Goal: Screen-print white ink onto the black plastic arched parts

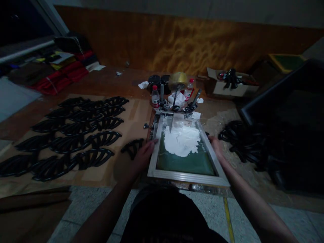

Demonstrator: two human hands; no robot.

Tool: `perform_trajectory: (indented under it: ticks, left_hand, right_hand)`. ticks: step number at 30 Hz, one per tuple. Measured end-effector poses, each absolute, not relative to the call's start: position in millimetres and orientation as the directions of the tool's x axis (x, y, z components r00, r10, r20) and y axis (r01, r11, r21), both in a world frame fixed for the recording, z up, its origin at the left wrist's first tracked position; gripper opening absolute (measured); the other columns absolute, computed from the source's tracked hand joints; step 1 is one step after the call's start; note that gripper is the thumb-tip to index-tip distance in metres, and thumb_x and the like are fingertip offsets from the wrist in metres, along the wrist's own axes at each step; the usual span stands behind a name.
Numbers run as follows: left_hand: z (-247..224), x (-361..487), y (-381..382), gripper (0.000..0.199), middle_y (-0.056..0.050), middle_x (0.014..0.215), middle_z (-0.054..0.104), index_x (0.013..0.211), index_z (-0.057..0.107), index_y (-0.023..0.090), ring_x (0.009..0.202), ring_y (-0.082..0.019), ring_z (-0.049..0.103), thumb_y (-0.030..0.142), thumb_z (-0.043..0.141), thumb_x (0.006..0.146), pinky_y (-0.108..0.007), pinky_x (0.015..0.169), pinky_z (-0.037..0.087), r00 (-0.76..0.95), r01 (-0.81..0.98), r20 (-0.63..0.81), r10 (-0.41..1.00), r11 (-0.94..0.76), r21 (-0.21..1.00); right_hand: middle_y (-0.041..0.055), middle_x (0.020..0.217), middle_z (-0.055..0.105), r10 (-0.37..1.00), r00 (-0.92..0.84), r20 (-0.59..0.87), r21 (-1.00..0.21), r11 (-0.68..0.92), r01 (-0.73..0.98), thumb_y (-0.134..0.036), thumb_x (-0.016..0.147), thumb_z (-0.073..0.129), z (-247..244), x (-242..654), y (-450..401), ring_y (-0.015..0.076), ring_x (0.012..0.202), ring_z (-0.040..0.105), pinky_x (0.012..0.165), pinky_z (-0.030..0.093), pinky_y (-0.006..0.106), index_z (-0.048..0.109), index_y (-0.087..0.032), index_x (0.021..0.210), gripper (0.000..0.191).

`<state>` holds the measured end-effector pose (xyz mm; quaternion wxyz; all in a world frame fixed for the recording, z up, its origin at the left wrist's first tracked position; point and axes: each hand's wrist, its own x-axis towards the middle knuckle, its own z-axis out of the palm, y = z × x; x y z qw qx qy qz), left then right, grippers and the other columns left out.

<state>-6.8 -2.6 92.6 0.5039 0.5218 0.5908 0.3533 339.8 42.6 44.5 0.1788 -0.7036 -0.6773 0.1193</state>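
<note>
One metal frame (188, 178), white paint (181, 141) on its screen (186, 164), lies over the tabletop (113, 82), long axis front to back, between left hand (143, 156) and right hand (215, 145), both about equally near (either grip's closure I cannot tell); black pieces (45, 125) spread farther left.

Open cardboard (136, 116) left of the metal frame (188, 177), bottles (155, 98) blocking behind, black pile (241, 140) crowding right.
</note>
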Motion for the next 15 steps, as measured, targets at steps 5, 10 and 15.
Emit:
perform_trajectory:
  ticks: [5, 10, 15]
  left_hand:
    - [39, -4, -13, 0.065, -0.010, 0.118, 0.072, 0.149, 0.042, 0.022, 0.116, -0.029, 0.064, 0.042, 0.054, 0.088, -0.041, 0.098, 0.051, 0.080, 0.354, -0.397, 0.914, 0.347, 0.869]
    - [3, -3, -8, 0.060, -0.012, 0.144, 0.056, 0.146, 0.046, 0.020, 0.133, -0.029, 0.053, 0.040, 0.053, 0.090, -0.042, 0.112, 0.040, 0.096, 0.419, -0.307, 0.947, 0.242, 0.875]
    - [-3, -4, -9, 0.058, -0.013, 0.145, 0.056, 0.145, 0.047, 0.019, 0.131, -0.028, 0.055, 0.042, 0.051, 0.091, -0.041, 0.113, 0.039, 0.091, 0.445, -0.310, 0.946, 0.239, 0.863]
  right_hand:
    - [0.0200, 0.147, 0.043, 0.947, -0.051, 0.316, -0.303, 0.151, 0.941, -0.030, 0.087, 0.061, 75, 303, 83, 0.0349, 0.129, 0.045, 0.104, 0.040, 0.047, 0.052, -0.011, 0.137, 0.054]
    - [0.0145, 0.116, 0.066, 0.956, -0.292, -0.012, -0.188, 0.285, 0.940, -0.023, 0.087, 0.057, 85, 234, 85, 0.0289, 0.107, 0.058, 0.089, 0.044, 0.036, 0.062, -0.016, 0.116, 0.030]
    - [0.0133, 0.104, 0.069, 0.837, -0.522, -0.161, -0.183, 0.495, 0.850, -0.013, 0.088, 0.048, 68, 245, 36, 0.0245, 0.097, 0.063, 0.081, 0.044, 0.032, 0.067, -0.015, 0.104, 0.025]
